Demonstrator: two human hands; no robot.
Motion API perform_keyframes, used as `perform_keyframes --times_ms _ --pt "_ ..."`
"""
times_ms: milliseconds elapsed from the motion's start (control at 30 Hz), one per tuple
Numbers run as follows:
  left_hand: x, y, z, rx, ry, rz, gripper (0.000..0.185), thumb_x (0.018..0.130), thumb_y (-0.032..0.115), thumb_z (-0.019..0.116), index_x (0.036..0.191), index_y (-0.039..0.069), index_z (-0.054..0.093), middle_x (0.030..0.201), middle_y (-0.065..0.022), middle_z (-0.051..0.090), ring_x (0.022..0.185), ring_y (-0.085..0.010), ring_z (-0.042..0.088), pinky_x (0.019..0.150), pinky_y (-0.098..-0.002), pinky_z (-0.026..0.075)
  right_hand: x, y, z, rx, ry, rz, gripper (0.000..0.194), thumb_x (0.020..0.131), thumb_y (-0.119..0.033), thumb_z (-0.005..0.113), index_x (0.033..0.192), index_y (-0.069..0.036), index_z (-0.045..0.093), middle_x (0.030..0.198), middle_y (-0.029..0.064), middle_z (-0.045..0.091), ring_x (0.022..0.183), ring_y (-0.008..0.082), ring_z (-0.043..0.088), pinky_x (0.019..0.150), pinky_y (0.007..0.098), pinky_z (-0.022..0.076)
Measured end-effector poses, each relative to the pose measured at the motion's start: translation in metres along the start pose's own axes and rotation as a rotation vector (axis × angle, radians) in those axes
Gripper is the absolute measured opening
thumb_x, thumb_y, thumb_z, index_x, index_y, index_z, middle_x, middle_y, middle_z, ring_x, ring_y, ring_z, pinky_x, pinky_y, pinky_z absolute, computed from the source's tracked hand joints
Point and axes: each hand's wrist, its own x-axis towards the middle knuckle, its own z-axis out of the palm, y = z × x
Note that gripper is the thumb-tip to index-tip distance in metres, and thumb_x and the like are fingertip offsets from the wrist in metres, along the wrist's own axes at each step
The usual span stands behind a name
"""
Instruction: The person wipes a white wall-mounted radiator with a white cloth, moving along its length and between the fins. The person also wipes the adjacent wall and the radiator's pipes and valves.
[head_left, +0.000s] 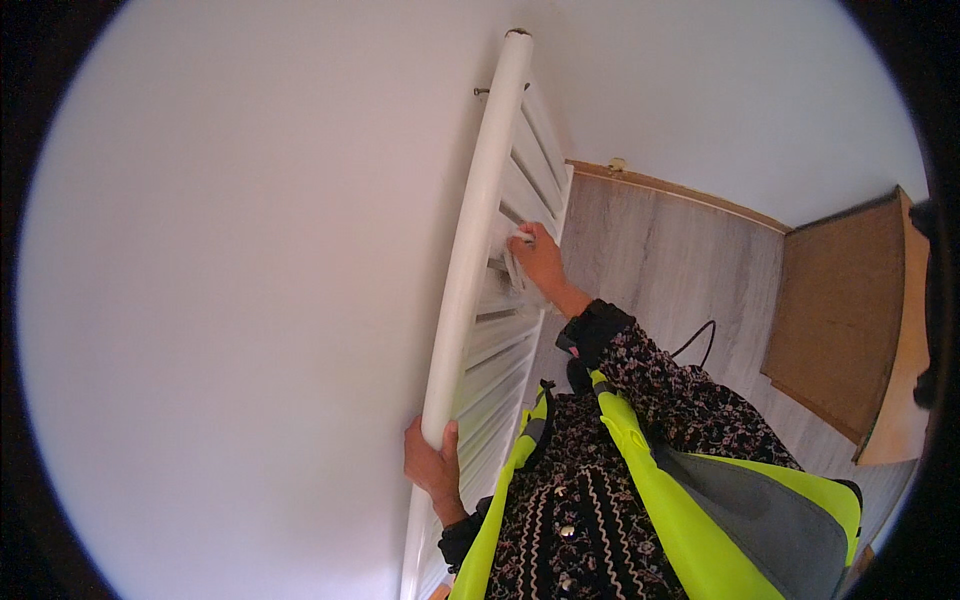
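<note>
A white slatted wooden headboard or bed-frame panel (480, 187) with a rounded top rail stands against the wall; which kind of panel it is I cannot tell for sure. My left hand (433, 461) is closed around the rail near its lower end in view, thumb on the slat side. My right hand (536, 255) is at the slats about midway along, fingers pinched on a small whitish thing (525, 237), perhaps a cloth or wipe. Partly hidden by the fingers and blurred, it cannot be told exactly.
The pale wall (225, 300) rises behind the panel. A small metal hook or bracket (481, 91) sits by the rail's far end. Grey wood-look floor (637, 247) lies to the right, with a dark cable (711, 341) and a brown wooden furniture piece (840, 315). A wooden skirting board (690, 191) edges it.
</note>
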Motion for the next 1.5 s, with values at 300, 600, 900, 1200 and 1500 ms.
perform_keyframes --times_ms 300,600,900,1200,1500 --pt "0.003 0.005 0.004 -0.001 -0.003 0.013 0.051 0.076 0.044 0.066 0.108 0.006 0.055 0.097 -0.0144 0.06 0.087 -0.034 0.058 0.072 -0.0424 0.046 -0.038 -0.005 0.023 0.28 -0.088 -0.238 0.03 0.082 -0.014 0.054 0.109 -0.002 0.048 0.106 0.0194 0.052 0.091 0.0287 0.056 0.074 0.0345 0.0473" --pt "0.009 0.0 0.009 0.008 -0.015 0.027 0.052 0.078 0.047 0.063 0.109 0.006 0.055 0.1 -0.0141 0.06 0.088 -0.0334 0.058 0.073 -0.0425 0.046 -0.037 0.026 0.0 -0.142 -0.387 -0.003 0.031 0.079 -0.016 0.061 0.108 -0.006 0.053 0.104 0.0143 0.056 0.09 0.0282 0.058 0.079 0.0351 0.0472" --pt "0.02 0.01 -0.009 -0.026 -0.057 -0.014 0.05 0.079 0.047 0.062 0.108 0.006 0.055 0.1 -0.0137 0.06 0.089 -0.0333 0.058 0.074 -0.0424 0.046 -0.055 0.006 0.017 0.048 -0.207 -0.18 0.032 0.077 -0.019 0.064 0.105 -0.006 0.055 0.104 0.0134 0.057 0.087 0.0263 0.061 0.075 0.0348 0.0486" --pt "0.022 0.006 -0.004 0.007 -0.064 -0.023 0.052 0.079 0.048 0.062 0.109 0.006 0.055 0.099 -0.015 0.06 0.089 -0.0338 0.058 0.073 -0.043 0.046 -0.049 0.011 0.016 0.093 -0.162 -0.168 0.031 0.077 -0.021 0.064 0.103 -0.006 0.056 0.097 0.0132 0.061 0.074 0.0248 0.062 0.072 0.0337 0.0483" --pt "0.02 0.008 -0.006 -0.025 -0.079 -0.047 0.052 0.078 0.046 0.064 0.108 0.005 0.055 0.098 -0.0149 0.059 0.089 -0.0336 0.058 0.075 -0.0418 0.046 -0.053 0.011 0.016 0.117 -0.197 -0.129 0.032 0.078 -0.022 0.065 0.103 -0.005 0.055 0.085 0.0143 0.063 0.071 0.025 0.062 0.066 0.0357 0.0484"
